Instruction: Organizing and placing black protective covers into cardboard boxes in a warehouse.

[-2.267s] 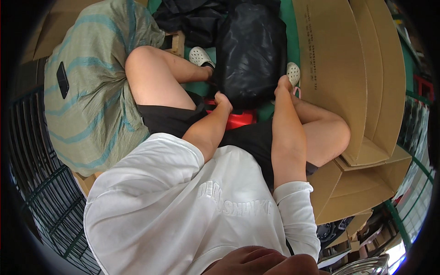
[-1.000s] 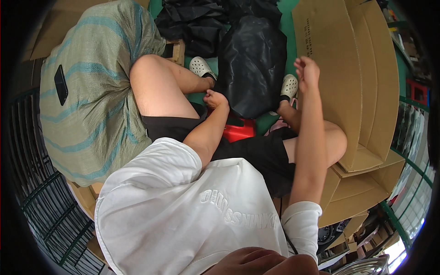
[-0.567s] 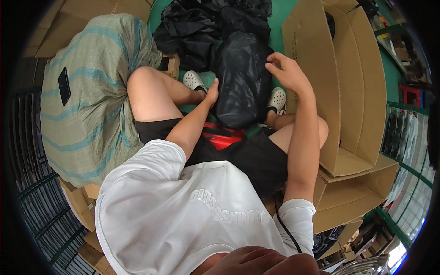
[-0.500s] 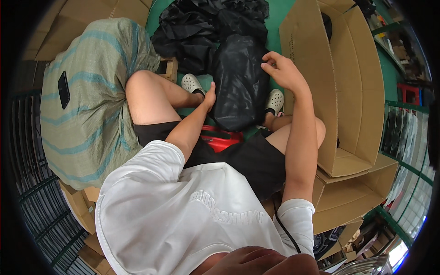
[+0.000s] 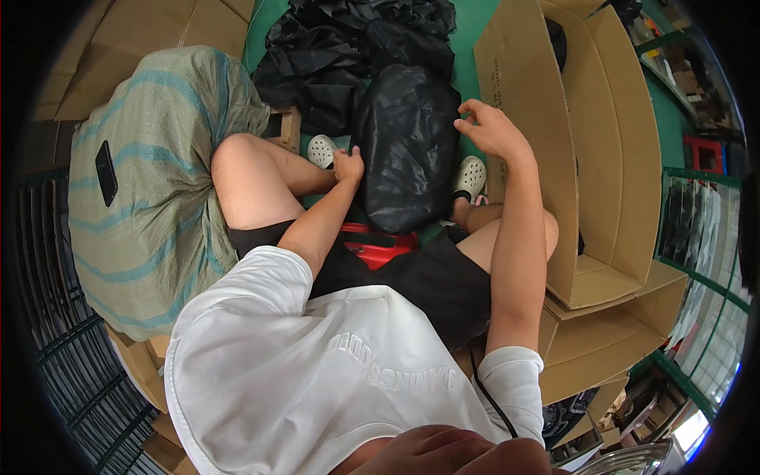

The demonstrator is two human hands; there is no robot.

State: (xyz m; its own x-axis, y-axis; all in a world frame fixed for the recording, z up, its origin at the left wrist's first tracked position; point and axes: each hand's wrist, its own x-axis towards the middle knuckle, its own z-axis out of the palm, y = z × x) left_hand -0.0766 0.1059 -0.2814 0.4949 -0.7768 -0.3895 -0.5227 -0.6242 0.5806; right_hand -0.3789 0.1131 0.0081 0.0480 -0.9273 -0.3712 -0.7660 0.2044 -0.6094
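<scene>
A bulging black plastic bundle [image 5: 408, 150] stands between my lower legs, its surface shiny and creased. My left hand [image 5: 348, 165] is at the bundle's left side with its fingers curled in. Whether it grips a fold of the plastic is hidden. On the opposite side, my right hand [image 5: 492, 131] is raised at the bundle's upper right edge, fingers bent and apart, holding nothing. Loose crumpled black sheeting [image 5: 317, 71] lies beyond the bundle on the green floor.
A stuffed green-striped woven sack [image 5: 150, 237] sits at my left with a black phone [image 5: 106, 173] on it. Tall open cardboard boxes [image 5: 546, 142] stand at my right. A red plastic object [image 5: 380, 247] lies between my thighs, and a wooden block [image 5: 289, 125] is beside the sack.
The left hand's fingers have curled in, and the hand has shifted slightly left. The bundle has turned a little and its creases look different. The right hand stays nearly in place.
</scene>
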